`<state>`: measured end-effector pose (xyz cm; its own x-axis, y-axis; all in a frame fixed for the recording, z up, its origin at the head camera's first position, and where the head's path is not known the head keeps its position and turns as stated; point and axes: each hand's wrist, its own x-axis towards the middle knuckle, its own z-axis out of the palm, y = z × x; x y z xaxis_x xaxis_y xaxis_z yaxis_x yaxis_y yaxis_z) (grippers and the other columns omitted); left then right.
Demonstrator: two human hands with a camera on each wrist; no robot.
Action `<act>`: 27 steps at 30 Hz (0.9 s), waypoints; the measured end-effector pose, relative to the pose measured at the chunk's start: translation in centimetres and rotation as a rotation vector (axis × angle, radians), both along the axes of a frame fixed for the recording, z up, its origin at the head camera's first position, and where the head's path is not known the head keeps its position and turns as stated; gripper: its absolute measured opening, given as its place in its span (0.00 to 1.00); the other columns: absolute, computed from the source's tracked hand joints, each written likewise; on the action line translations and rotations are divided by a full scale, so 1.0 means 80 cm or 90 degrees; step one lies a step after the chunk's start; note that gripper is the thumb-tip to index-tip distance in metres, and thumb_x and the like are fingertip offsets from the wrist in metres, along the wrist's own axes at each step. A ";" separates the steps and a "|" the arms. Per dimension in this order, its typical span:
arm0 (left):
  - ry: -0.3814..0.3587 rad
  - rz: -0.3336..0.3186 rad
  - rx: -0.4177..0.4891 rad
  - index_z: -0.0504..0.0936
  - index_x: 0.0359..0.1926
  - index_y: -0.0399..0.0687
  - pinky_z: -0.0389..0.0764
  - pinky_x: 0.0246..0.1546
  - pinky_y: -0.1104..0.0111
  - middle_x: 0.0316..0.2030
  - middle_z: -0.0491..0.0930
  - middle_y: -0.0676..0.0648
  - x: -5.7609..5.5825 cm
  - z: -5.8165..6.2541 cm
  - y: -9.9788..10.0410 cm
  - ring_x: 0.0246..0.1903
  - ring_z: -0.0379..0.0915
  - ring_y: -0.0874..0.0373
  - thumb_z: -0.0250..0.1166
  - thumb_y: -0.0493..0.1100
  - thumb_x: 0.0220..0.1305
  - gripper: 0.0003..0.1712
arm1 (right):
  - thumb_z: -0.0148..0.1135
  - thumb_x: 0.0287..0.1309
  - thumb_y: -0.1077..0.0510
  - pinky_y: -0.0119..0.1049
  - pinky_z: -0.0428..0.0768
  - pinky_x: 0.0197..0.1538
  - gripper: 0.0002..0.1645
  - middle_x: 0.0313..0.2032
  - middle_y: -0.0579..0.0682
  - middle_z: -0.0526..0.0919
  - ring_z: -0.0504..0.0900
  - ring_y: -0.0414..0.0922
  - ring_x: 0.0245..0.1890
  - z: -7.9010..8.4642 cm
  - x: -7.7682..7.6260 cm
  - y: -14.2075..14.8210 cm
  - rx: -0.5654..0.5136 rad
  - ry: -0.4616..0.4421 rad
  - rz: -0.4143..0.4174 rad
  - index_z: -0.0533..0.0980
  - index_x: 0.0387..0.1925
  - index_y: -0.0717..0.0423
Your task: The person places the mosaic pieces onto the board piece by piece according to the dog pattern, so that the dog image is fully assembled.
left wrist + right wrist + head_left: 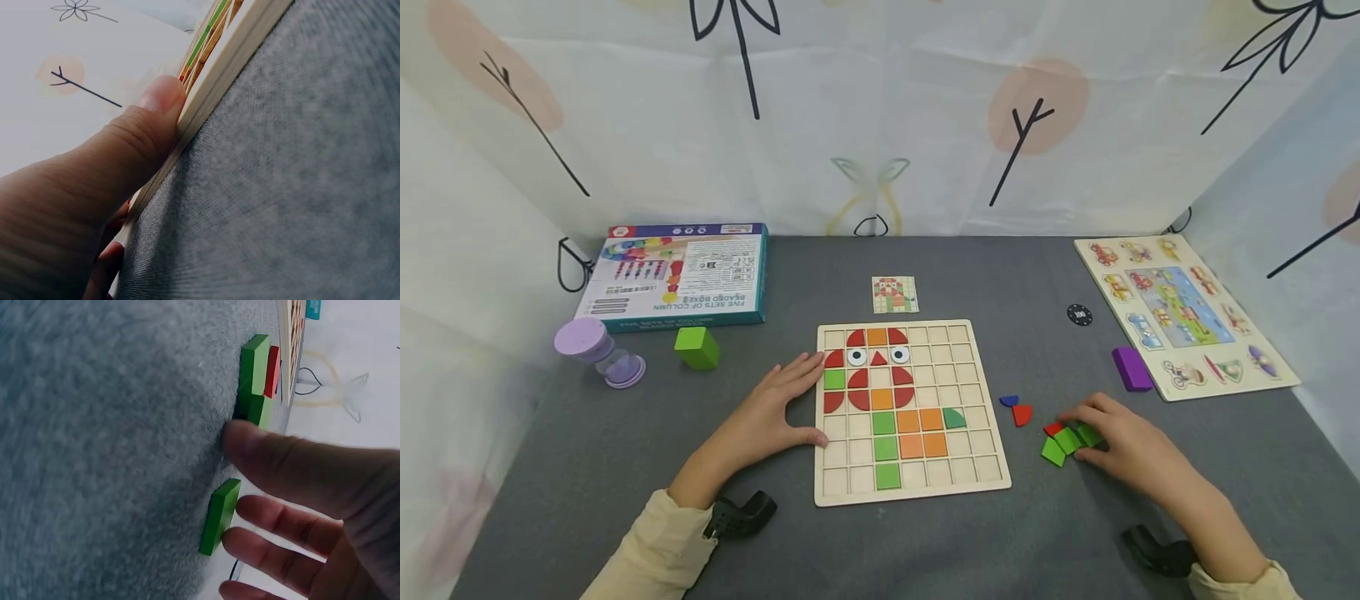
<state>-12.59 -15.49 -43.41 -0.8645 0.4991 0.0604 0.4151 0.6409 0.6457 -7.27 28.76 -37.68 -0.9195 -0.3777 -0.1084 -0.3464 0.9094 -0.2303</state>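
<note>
A wooden grid board (992, 467) lies on the grey table, with red, orange and green tiles set as a figure with two eye pieces. My left hand (767, 408) rests at its left edge, fingers and thumb spread along the rim; the left wrist view has the thumb (150, 119) against the board's side. To the board's right, my right hand (1127, 442) reaches over a small heap of green square tiles (1053, 452). In the right wrist view its fingers are loosely bent near one green tile (220, 517), with no pinch visible.
A red tile (1022, 414) and a blue tile (1009, 401) lie by the board. Behind it is a pattern card (895, 294). Around stand a box (685, 275), a green block (697, 348), a purple hourglass (598, 350), a purple block (1131, 369) and a picture board (1187, 317).
</note>
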 end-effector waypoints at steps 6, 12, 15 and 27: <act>-0.007 -0.001 -0.004 0.57 0.65 0.47 0.42 0.63 0.49 0.67 0.52 0.52 -0.001 0.000 0.000 0.67 0.41 0.54 0.69 0.65 0.34 0.58 | 0.72 0.36 0.60 0.36 0.75 0.35 0.20 0.37 0.39 0.72 0.73 0.37 0.35 0.001 -0.001 -0.006 -0.014 0.011 0.021 0.76 0.35 0.41; -0.001 -0.002 -0.004 0.58 0.65 0.47 0.43 0.63 0.49 0.67 0.52 0.53 -0.001 -0.001 0.000 0.67 0.41 0.54 0.69 0.66 0.34 0.58 | 0.72 0.37 0.57 0.34 0.74 0.32 0.18 0.33 0.38 0.73 0.71 0.35 0.31 0.008 -0.004 -0.024 -0.003 0.018 0.029 0.75 0.34 0.44; -0.002 -0.001 -0.002 0.58 0.65 0.47 0.43 0.63 0.49 0.66 0.52 0.52 -0.001 -0.001 -0.001 0.67 0.41 0.54 0.69 0.66 0.34 0.58 | 0.71 0.38 0.56 0.32 0.73 0.30 0.18 0.32 0.37 0.75 0.71 0.34 0.29 0.011 -0.006 -0.049 -0.014 0.037 0.048 0.76 0.36 0.45; -0.009 0.001 0.001 0.58 0.65 0.47 0.43 0.63 0.49 0.66 0.52 0.52 0.000 0.001 0.000 0.67 0.41 0.53 0.70 0.64 0.34 0.58 | 0.72 0.35 0.47 0.30 0.73 0.29 0.20 0.31 0.38 0.78 0.70 0.32 0.27 0.000 -0.010 -0.144 0.017 0.056 0.104 0.77 0.33 0.46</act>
<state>-12.60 -15.51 -43.34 -0.8658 0.4980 0.0492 0.4054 0.6402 0.6526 -8.07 17.20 -37.69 -0.8527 -0.5207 -0.0424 -0.5076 0.8450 -0.1684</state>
